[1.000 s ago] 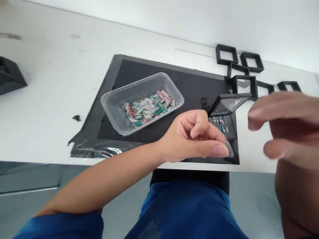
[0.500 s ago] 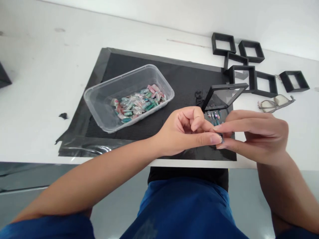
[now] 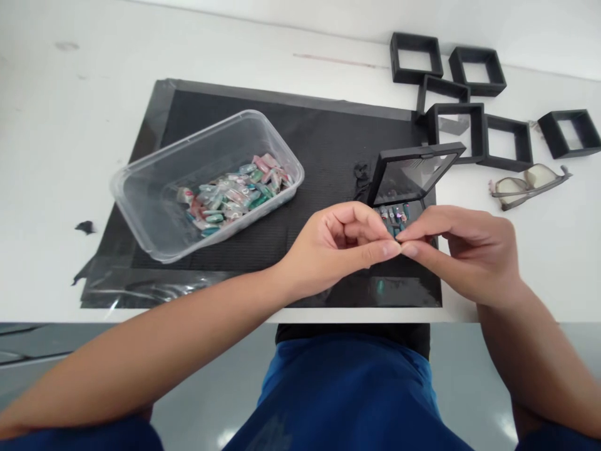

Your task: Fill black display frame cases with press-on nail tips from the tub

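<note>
My left hand (image 3: 335, 250) and my right hand (image 3: 474, 254) meet fingertip to fingertip at the front of an open black display case (image 3: 417, 151). Both are closed in a pinch, and whatever they hold between them is too small and covered to make out. Decorated false nails (image 3: 394, 215) lie in rows in the case's base, partly hidden behind my fingers. The case's clear-windowed lid stands raised and tilted. To the left, a clear plastic tub (image 3: 154, 207) holds a heap of pink, clear and green false nails (image 3: 235, 197).
Under the tub and case lies a black ribbed mat (image 3: 323, 138) with taped, shiny edges. Several black box frames (image 3: 509, 143) cluster at the back right, near eyeglasses (image 3: 530, 186). A black scrap (image 3: 85, 227) lies left of the mat; a small green spot (image 3: 380, 287) shows near its front edge.
The view has shifted, so the tub appears further left. My hands have drawn slightly left and up, fingertips still together. The green spot on the mat's front now shows.
</note>
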A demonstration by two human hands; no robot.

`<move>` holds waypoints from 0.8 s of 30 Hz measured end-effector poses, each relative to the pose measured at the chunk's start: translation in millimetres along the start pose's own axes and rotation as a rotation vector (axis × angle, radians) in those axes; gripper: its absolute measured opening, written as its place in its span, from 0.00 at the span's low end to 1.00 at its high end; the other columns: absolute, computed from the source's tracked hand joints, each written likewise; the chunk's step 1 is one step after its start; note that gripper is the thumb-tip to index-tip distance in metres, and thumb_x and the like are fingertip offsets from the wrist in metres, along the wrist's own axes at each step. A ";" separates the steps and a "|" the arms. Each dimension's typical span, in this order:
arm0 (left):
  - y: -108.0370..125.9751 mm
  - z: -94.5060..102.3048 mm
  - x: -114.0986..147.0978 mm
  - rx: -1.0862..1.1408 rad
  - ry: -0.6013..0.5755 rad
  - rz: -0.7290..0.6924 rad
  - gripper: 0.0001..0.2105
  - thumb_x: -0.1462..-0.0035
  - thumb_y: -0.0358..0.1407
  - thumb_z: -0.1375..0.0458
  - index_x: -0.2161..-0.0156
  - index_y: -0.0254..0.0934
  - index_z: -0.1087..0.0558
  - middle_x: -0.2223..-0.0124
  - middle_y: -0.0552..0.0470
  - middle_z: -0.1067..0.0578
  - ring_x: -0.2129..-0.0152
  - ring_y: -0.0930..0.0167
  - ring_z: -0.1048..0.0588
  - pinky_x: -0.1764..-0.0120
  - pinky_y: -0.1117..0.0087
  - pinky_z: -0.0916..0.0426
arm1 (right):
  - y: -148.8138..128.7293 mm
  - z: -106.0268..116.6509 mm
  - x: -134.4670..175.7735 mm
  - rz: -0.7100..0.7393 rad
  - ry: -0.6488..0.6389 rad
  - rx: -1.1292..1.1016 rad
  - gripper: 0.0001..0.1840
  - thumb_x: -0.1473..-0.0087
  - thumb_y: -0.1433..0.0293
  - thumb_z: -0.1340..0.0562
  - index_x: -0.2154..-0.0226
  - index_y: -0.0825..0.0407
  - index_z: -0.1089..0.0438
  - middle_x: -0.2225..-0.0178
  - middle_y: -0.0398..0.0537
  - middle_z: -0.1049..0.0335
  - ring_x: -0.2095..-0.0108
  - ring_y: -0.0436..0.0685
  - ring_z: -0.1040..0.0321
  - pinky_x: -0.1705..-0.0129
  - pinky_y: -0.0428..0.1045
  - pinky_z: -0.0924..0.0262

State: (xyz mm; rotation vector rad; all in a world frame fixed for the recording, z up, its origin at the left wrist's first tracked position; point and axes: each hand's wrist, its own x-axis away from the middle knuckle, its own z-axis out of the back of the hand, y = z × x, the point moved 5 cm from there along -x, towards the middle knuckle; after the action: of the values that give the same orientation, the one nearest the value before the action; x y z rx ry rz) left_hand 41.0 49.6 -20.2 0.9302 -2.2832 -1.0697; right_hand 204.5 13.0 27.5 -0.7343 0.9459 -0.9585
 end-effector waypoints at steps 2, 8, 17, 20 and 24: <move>1.8 3.3 -2.2 -0.055 0.049 -0.027 0.15 0.53 0.28 0.21 0.68 0.34 0.24 0.71 0.57 0.19 0.77 0.82 0.24 0.72 0.85 0.30 | 5.0 4.5 2.0 -0.040 0.041 0.042 0.04 0.36 0.71 0.29 0.63 0.44 0.19 0.70 0.41 0.21 0.72 0.50 0.31 0.73 0.50 0.36; 15.7 6.5 -1.5 -0.265 0.080 -0.205 0.15 0.47 0.30 0.24 0.69 0.36 0.29 0.74 0.59 0.24 0.80 0.82 0.30 0.74 0.82 0.33 | -10.7 11.0 18.6 0.164 -0.022 0.172 0.09 0.41 0.72 0.26 0.57 0.46 0.20 0.70 0.42 0.24 0.74 0.51 0.32 0.74 0.50 0.37; 18.0 4.3 4.0 -0.327 -0.029 -0.289 0.13 0.42 0.27 0.27 0.66 0.36 0.30 0.71 0.60 0.26 0.76 0.83 0.29 0.72 0.83 0.33 | -8.1 -25.9 38.0 0.329 -0.330 0.643 0.11 0.29 0.70 0.36 0.64 0.54 0.20 0.76 0.40 0.30 0.75 0.51 0.38 0.75 0.52 0.48; 18.2 4.3 4.4 -0.336 -0.033 -0.286 0.12 0.41 0.27 0.29 0.66 0.37 0.29 0.71 0.60 0.27 0.76 0.82 0.29 0.71 0.83 0.33 | -7.6 -27.6 39.5 0.301 -0.341 0.684 0.14 0.28 0.71 0.37 0.67 0.52 0.20 0.76 0.40 0.30 0.75 0.51 0.37 0.74 0.52 0.47; 15.8 5.1 4.9 -0.361 -0.037 -0.267 0.12 0.41 0.27 0.29 0.66 0.37 0.29 0.70 0.60 0.27 0.76 0.82 0.30 0.71 0.81 0.34 | -12.5 -34.7 42.3 0.296 -0.361 0.725 0.17 0.26 0.64 0.39 0.64 0.53 0.20 0.75 0.42 0.29 0.73 0.53 0.34 0.74 0.53 0.46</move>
State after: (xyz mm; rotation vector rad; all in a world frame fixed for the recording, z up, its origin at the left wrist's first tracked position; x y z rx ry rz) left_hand 28.4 56.0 -10.2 1.0852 -1.9343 -1.5597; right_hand 179.8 -34.2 9.9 -0.1305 0.3263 -0.7905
